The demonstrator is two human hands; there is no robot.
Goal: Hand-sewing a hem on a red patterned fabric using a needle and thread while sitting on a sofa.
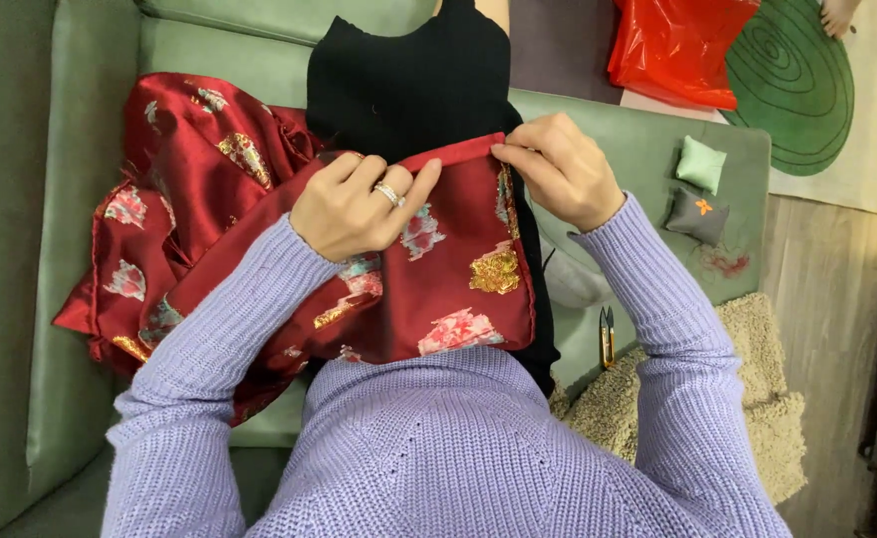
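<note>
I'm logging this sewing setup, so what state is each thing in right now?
Red brocade fabric: draped over the lap, top edge folded and pinched.
Left hand: closed on the folded edge.
Right hand: pinching the same edge.
Black garment: laid flat under the brocade.
Thread snips: lying unheld on the sofa.
Red plastic bag: crumpled on the floor.

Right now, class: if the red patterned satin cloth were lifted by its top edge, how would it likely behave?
The red satin cloth probably hangs floppy: it lies bunched in folds on the sofa. Its sheen suggests it is slippery, so the hands pinching the edge seems sensible. Likely light.
</note>
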